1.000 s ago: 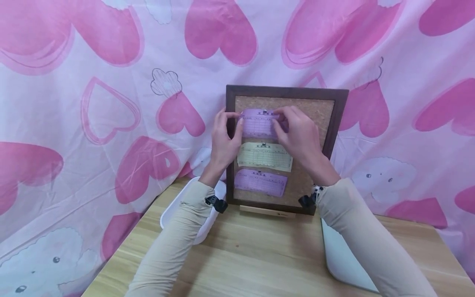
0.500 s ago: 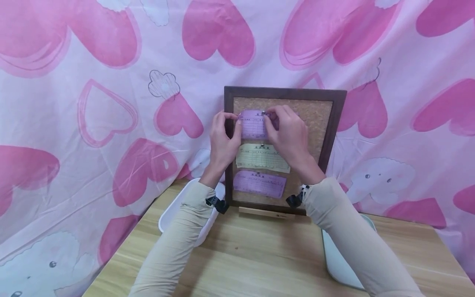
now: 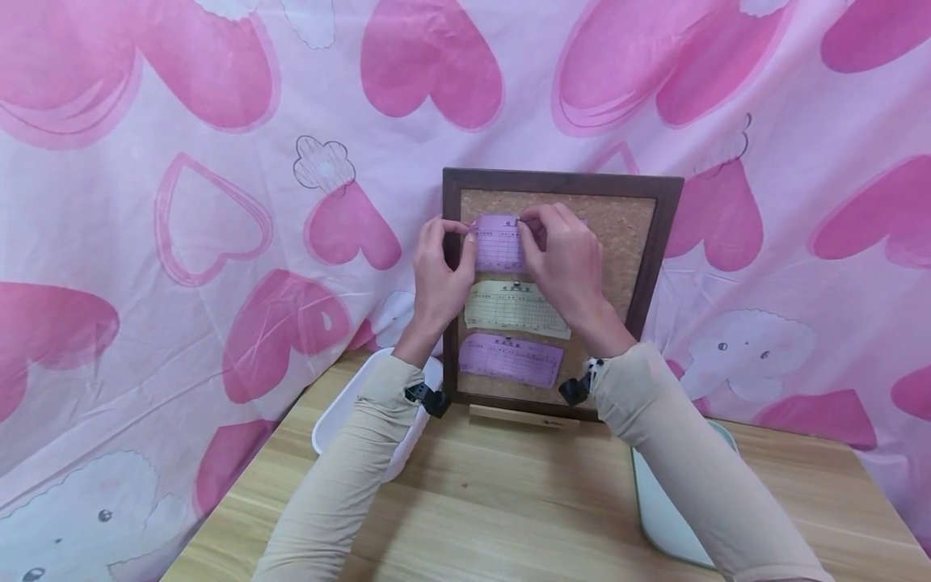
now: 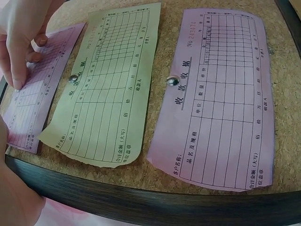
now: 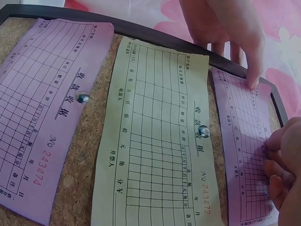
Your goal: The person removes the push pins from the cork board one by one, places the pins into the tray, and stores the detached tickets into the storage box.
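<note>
Top purple receipt (image 3: 497, 242) lies lengthwise across the corkboard (image 3: 625, 218): left hand (image 3: 439, 275) fingers press its left end flat, right hand (image 3: 563, 259) fingers pinch the pin (image 3: 518, 220) at its top edge.

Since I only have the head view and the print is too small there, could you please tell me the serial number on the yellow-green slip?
Observer: The right wrist view shows the yellow-green slip numbered 243472.
Operator: Thank you. And the purple slip below it?
Observer: The lower purple slip reads 243474, printed in red.
Operator: How are those two fastened?
Observer: A round silver pin goes through the heading of each.
</note>
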The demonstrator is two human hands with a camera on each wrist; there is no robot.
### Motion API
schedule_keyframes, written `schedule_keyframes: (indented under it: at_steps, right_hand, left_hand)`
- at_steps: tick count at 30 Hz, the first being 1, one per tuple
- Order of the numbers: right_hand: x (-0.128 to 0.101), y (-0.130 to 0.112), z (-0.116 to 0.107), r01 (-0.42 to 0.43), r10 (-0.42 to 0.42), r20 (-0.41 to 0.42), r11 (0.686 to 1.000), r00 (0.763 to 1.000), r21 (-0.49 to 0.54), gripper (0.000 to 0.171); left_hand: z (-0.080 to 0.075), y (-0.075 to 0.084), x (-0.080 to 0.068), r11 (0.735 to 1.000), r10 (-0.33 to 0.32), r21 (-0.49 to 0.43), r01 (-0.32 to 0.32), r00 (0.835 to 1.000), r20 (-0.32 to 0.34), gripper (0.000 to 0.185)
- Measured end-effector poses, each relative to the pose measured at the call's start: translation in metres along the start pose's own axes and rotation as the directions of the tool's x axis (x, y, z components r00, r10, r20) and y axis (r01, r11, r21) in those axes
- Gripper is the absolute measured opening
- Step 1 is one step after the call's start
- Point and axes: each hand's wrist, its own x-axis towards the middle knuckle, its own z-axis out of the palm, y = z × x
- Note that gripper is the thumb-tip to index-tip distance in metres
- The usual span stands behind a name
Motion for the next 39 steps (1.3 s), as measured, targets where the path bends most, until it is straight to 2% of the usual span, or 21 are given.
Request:
schedule_keyframes:
  at_steps: [39]
  right_hand:
    - [-0.0006, -0.0019, -0.0021, -0.011, 0.011, 0.047, 1.000, 0.999, -0.016, 0.017]
  left_hand:
    - [-0.0003, -0.0007, -0.0009, 1.000, -0.004, -0.008, 0.004, 1.000, 0.004, 0.017]
